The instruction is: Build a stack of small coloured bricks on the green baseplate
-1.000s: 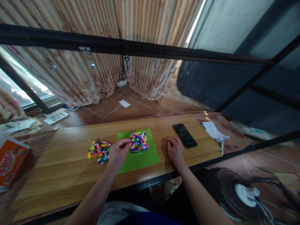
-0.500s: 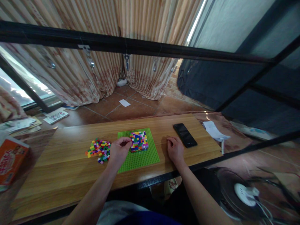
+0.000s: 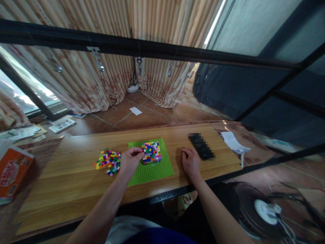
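Observation:
On the green studded baseplate stands a block of many-coloured building bricks, several layers high. My left hand is at its left side, thumb and forefinger pinched together at the upper left edge. Whatever lies between those fingertips is too small to make out. To the left of that hand a pile of loose coloured bricks is spread on the wooden table, partly hidden by the hand. My right hand rests on the table right of the baseplate, its fingers curled in with nothing visible in them.
A black phone lies just beyond my right hand, its picture pixelated. The wooden table has a dark front edge. An orange box stands off its left end, and white paper lies by its right end. A dark bar crosses above.
The view has shifted slightly. My left hand stays pinched at the block's left edge, and my right hand keeps its place on the table.

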A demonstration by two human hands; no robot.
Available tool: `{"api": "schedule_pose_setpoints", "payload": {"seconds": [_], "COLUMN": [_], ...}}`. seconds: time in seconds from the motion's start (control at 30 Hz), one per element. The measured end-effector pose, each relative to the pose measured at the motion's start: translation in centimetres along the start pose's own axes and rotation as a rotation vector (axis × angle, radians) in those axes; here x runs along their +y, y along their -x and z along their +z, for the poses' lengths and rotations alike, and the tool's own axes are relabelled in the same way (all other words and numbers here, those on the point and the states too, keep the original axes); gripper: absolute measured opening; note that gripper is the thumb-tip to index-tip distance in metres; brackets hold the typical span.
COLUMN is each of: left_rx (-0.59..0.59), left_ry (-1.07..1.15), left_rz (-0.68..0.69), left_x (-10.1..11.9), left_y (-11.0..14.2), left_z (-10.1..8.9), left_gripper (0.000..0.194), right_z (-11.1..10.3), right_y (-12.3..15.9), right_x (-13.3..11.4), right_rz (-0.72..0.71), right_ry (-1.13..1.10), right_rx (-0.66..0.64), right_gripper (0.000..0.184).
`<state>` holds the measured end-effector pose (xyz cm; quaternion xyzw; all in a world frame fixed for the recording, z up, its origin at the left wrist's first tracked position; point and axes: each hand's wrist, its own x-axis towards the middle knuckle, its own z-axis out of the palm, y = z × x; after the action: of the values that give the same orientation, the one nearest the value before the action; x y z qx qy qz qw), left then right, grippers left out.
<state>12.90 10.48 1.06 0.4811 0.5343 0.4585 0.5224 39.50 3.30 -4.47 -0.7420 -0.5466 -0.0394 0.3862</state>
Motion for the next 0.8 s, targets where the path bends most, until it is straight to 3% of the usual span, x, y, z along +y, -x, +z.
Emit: {"api": "schedule_pose_setpoints", "payload": {"seconds": [0.17, 0.5, 0.63, 0.8], "left_rx": [-0.013, 0.001, -0.009, 0.09], "left_ry": [0.059, 0.039, -0.053, -0.244], "left_rz": [-0.083, 0.007, 0.1, 0.157], "left_x": [0.3, 0.3, 0.0, -0.8], "left_y": [-0.1, 1.4, 3.0, 4.1], "left_z": [0.1, -0.1, -2.4, -8.3], "left_gripper": [0.017, 0.019, 0.019, 0.021], "right_z": [0.0, 0.1, 0.1, 0.0], "right_y": [0.0, 0.0, 0.0, 0.0], "right_x": [0.0, 0.3, 0.3, 0.2], "right_rz": [-0.003, -0.03, -0.032, -0.039], "right_ry": [0.003, 0.005, 0.016, 0.006], "right_rx": [0.001, 0.003, 0.003, 0.013], "right_gripper": [0.026, 0.026, 0.026, 0.026]}}
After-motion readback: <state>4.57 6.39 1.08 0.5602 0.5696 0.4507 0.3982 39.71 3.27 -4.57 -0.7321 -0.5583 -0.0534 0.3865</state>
